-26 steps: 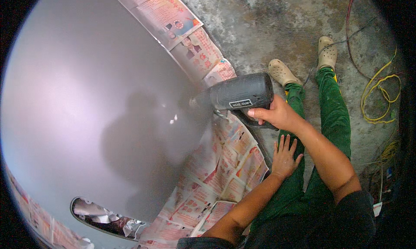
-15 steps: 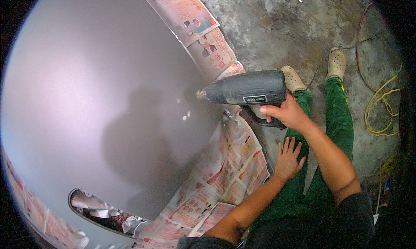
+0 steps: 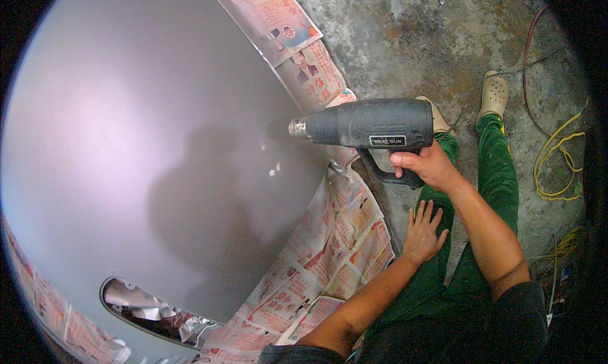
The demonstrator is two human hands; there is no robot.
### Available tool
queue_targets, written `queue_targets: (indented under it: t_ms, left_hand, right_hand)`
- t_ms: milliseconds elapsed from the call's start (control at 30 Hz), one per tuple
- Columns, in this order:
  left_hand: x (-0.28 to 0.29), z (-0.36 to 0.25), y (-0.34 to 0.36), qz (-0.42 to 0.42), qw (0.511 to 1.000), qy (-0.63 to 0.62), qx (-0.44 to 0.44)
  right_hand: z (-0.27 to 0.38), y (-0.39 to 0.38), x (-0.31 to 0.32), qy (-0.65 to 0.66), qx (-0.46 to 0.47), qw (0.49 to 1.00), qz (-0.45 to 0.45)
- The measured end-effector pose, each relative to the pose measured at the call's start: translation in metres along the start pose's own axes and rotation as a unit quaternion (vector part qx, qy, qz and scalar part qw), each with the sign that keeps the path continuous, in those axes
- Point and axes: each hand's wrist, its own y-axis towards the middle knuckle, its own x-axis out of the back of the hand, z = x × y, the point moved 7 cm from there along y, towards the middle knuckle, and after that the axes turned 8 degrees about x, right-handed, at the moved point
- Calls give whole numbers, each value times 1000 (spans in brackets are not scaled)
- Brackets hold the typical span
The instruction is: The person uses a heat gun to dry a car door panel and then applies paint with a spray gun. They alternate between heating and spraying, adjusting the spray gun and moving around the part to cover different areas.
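Note:
A dark grey heat gun (image 3: pixel 367 124) is gripped by its handle in my right hand (image 3: pixel 429 167). Its metal nozzle points left, over the edge of a smooth silver-grey painted panel (image 3: pixel 114 136). My left hand (image 3: pixel 423 232) rests on my green-trousered thigh, fingers spread and holding nothing. Two small pale marks (image 3: pixel 273 170) show on the panel, below and left of the nozzle. Printed newspaper sheets (image 3: pixel 329 256) mask the panel's right side, and a dark shadow lies across its surface.
At the panel's lower left, an oval opening (image 3: pixel 152 308) holds crumpled foil. Rough concrete floor (image 3: pixel 405 41) lies to the right. A yellow cord (image 3: pixel 538 167) and a dark red hose (image 3: pixel 524 72) run along it. My feet wear beige clogs (image 3: pixel 494 95).
The heat gun and my right hand have shifted slightly right, and the gun has turned a little so that its side label faces up more. My left hand stays on my thigh.

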Motion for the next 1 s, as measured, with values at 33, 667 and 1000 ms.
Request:
queue_targets:
  t_ms: [33,667,1000]
  left_hand:
    - [0,0,0,2,1000,3,3]
    - [4,2,4,-5,1000,-8,4]
    - [6,3,4,-4,1000,-5,2]
  right_hand:
    - [0,0,-2,2,0,1000,10]
    - [-12,6,9,-57,-57,995,59]
    - [-25,5,5,-62,-96,988,100]
